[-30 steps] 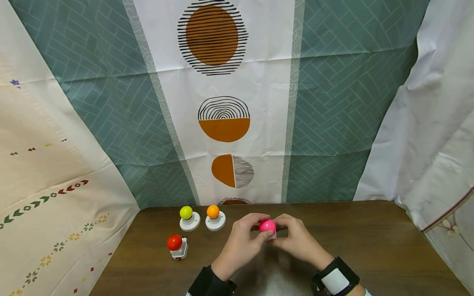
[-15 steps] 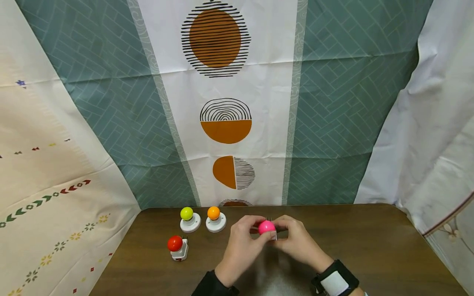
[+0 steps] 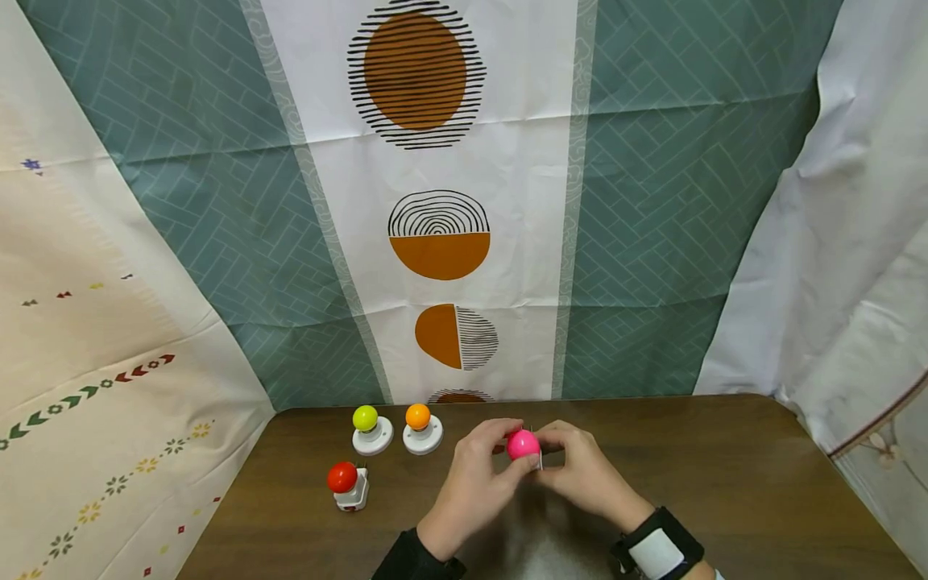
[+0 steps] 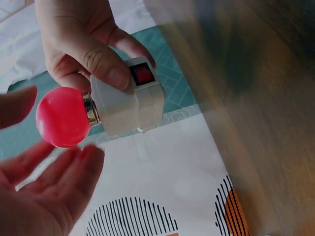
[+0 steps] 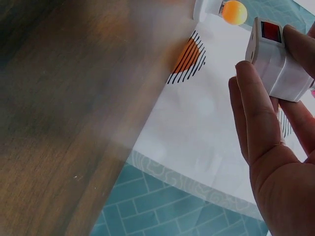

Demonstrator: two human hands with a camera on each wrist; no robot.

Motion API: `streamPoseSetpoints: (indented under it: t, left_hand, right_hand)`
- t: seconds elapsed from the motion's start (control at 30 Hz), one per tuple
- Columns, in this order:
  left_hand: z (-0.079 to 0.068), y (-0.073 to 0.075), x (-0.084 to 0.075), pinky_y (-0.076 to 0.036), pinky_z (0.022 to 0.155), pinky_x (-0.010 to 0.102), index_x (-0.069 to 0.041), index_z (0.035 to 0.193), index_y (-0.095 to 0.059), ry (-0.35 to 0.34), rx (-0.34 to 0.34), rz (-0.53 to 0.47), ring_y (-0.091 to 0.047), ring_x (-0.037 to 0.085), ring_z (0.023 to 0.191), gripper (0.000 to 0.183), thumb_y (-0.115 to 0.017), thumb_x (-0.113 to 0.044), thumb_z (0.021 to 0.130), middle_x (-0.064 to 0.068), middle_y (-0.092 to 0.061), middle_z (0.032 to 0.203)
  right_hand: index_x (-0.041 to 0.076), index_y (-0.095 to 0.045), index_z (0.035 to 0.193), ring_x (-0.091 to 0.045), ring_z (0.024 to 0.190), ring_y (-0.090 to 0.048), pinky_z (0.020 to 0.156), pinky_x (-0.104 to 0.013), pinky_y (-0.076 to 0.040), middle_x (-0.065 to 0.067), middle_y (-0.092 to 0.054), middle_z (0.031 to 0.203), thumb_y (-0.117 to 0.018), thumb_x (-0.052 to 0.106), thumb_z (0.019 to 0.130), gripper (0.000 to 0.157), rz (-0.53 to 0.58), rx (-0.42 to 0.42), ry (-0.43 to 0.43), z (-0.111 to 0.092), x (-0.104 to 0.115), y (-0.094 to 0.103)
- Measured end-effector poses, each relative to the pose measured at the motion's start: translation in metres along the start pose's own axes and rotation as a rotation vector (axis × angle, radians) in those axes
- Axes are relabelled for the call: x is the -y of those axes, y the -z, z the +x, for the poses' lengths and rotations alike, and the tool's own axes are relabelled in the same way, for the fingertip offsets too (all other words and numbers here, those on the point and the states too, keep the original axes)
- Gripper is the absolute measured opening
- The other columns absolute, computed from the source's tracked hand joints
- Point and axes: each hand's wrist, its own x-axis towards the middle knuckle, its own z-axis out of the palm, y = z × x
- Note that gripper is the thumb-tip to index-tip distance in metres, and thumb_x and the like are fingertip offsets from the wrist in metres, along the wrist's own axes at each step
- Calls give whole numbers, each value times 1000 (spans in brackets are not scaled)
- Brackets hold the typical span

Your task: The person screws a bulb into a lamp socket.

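A pink round light bulb [image 3: 522, 444] sits at the end of a white plug-in socket [image 4: 123, 110], its metal collar showing between them. My left hand [image 3: 474, 483] has its thumb and fingers curled around the bulb. In the left wrist view the thumb is on one side and the fingertips are beneath. My right hand [image 3: 587, 475] grips the socket, with the thumb beside a red rocker switch [image 4: 142, 73]. Both hands hold the pair above the brown table. From the head camera, most of the socket is hidden behind the bulb and fingers.
On the table [image 3: 689, 483], to the left, a red bulb [image 3: 342, 477] lies tilted in another white switched socket. Behind it, a yellow-green bulb [image 3: 365, 417] and an orange bulb [image 3: 417, 416] stand on round white bases. A patterned cloth [image 3: 449, 161] hangs behind the table.
Both hands stay in nearly the same place around the bulb and socket. Less of the white socket shows below the bulb than one second ago, and its prongs show more clearly above.
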Motion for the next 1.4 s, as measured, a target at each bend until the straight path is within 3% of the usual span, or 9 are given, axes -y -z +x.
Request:
streamPoseSetpoints:
  t: [0.13, 0.23, 0.47, 0.8, 1.1, 1.4]
  left_hand:
    - [-1, -1, -2, -49, 76, 28, -16, 110, -62, 40, -101, 38, -57, 11, 88, 39, -71, -39, 80, -5, -60, 104]
    - [-2, -2, -2, -49, 74, 29, -16, 106, -63, 59, -128, 38, -57, 10, 85, 39, -71, -42, 79, -6, -60, 100]
    - [-2, -2, -2, -49, 75, 25, -17, 104, -64, 80, -97, -15, -57, 7, 86, 31, -70, -35, 81, -7, -58, 100]
    - [-1, -1, -3, -46, 81, 24, -15, 116, -61, 30, 2, -36, -56, 5, 96, 31, -65, -23, 87, -5, -58, 111]
    - [-2, -2, -4, -49, 76, 28, -20, 103, -64, 68, -160, 2, -56, 10, 87, 27, -69, -36, 82, -7, -59, 98]
    - [-1, -4, -6, -49, 74, 24, -18, 98, -66, 74, -145, -11, -56, 8, 83, 24, -70, -35, 81, -8, -59, 94]
  right_hand:
    - [32, -66, 96, -6, 89, -56, 78, -38, -50, 14, -56, 97, -80, 36, 71, 29, -5, -9, -3, 1, 0, 1]
    - [32, -66, 96, -5, 89, -56, 78, -38, -49, 14, -56, 97, -80, 35, 70, 30, -11, -9, -10, 2, 1, 2]
    - [32, -65, 99, -6, 89, -55, 78, -39, -49, 14, -56, 97, -81, 32, 70, 33, 3, -5, -20, 1, 3, 2]
    - [33, -65, 98, -5, 90, -55, 79, -36, -49, 14, -56, 98, -81, 30, 70, 33, -6, 1, -21, 0, 4, 1]
    - [34, -65, 97, -5, 89, -56, 78, -34, -49, 14, -56, 96, -82, 29, 69, 33, -12, -14, -15, 0, 4, 1]
    - [34, -65, 98, -6, 89, -55, 78, -41, -49, 14, -56, 97, -81, 32, 69, 33, 8, -3, -30, 0, 5, 3]
